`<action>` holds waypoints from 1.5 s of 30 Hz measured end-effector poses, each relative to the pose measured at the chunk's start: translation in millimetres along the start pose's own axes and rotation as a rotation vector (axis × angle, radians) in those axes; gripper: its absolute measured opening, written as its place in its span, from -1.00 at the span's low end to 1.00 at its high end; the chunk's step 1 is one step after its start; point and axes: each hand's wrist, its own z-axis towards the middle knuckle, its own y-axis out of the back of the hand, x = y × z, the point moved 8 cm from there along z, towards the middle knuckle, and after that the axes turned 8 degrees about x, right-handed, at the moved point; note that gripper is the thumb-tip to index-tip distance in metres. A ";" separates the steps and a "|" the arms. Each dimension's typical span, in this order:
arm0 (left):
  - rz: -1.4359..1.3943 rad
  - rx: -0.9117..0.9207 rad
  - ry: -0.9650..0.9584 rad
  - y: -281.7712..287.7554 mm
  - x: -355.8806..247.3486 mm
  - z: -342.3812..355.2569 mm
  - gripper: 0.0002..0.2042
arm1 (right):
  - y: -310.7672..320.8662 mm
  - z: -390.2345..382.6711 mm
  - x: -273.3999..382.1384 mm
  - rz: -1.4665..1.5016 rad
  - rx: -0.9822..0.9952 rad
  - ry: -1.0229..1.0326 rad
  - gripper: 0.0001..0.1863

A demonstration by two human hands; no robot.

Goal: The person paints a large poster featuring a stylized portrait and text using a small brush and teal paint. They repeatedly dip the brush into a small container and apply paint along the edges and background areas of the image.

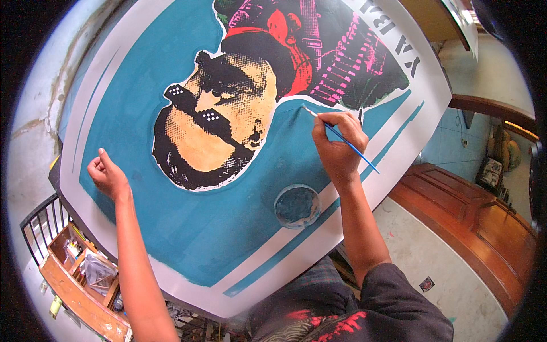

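Observation:
My right hand (pixel 340 145) grips a thin paintbrush (pixel 356 151) with a blue handle. The bristles touch or hover just over the teal ground of a large painting (pixel 171 239), close to the white outline under a red scarf. Upside down to me, the painted portrait (pixel 216 119) is done in black and orange, with pixelated sunglasses. My left hand (pixel 106 174) rests at the painting's left side, fingers curled in, with nothing visible in them. Below my right hand, a round tub (pixel 297 206) smeared with blue paint sits on the painting.
At the lower left stands an open wooden drawer (pixel 80 285) holding bags and small items, next to a black metal rack (pixel 45 225). A brown panelled wooden piece (pixel 461 228) lies to the right, beside the pale floor (pixel 433 268).

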 end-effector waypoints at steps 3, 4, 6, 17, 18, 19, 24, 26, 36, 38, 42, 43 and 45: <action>0.003 -0.008 -0.007 -0.1 2.7 1.7 -0.55 | -2.2 -2.4 4.4 0.057 0.029 -0.001 -0.89; 0.002 -0.010 -0.010 0.0 4.7 3.2 -0.55 | -5.3 -1.2 8.3 0.083 0.056 0.006 -0.89; -0.003 -0.013 -0.011 -1.2 6.1 3.2 -0.55 | -11.2 1.6 15.8 0.087 0.067 0.053 -0.89; 0.008 -0.015 -0.013 1.2 10.7 5.5 -0.56 | 4.9 -9.2 -0.7 0.002 -0.018 -0.066 -0.90; 0.006 -0.016 -0.010 -0.4 9.3 5.0 -0.56 | 7.1 -8.2 1.1 0.004 -0.027 -0.056 -0.90; 0.005 -0.017 -0.007 -1.0 8.0 4.4 -0.56 | 5.0 -7.7 1.0 0.023 -0.037 -0.064 -0.89; 0.031 -0.019 0.015 -0.8 0.4 0.5 -0.55 | -3.0 -7.2 -6.6 0.032 -0.046 -0.098 -0.88; 0.017 -0.002 0.025 -1.0 2.6 2.4 -0.54 | 2.6 -9.4 -8.5 0.018 -0.043 -0.124 -0.88; 0.009 -0.009 -0.001 0.1 1.1 1.9 -0.55 | 17.4 -13.6 -5.3 -0.005 -0.052 -0.082 -0.89; -0.018 -0.002 0.007 -2.3 0.1 1.5 -0.55 | 11.5 -8.6 -3.2 0.000 -0.065 -0.046 -0.89; -0.001 -0.006 0.005 -1.0 2.6 2.4 -0.55 | 6.4 -6.2 -6.3 0.016 -0.063 -0.059 -0.90; -0.002 -0.007 -0.003 -0.6 3.8 3.1 -0.54 | 6.8 -7.1 -8.2 0.022 -0.061 -0.080 -0.89; -0.006 -0.007 -0.008 -0.6 5.4 4.2 -0.54 | 9.8 -11.0 -11.8 0.034 -0.055 -0.122 -0.87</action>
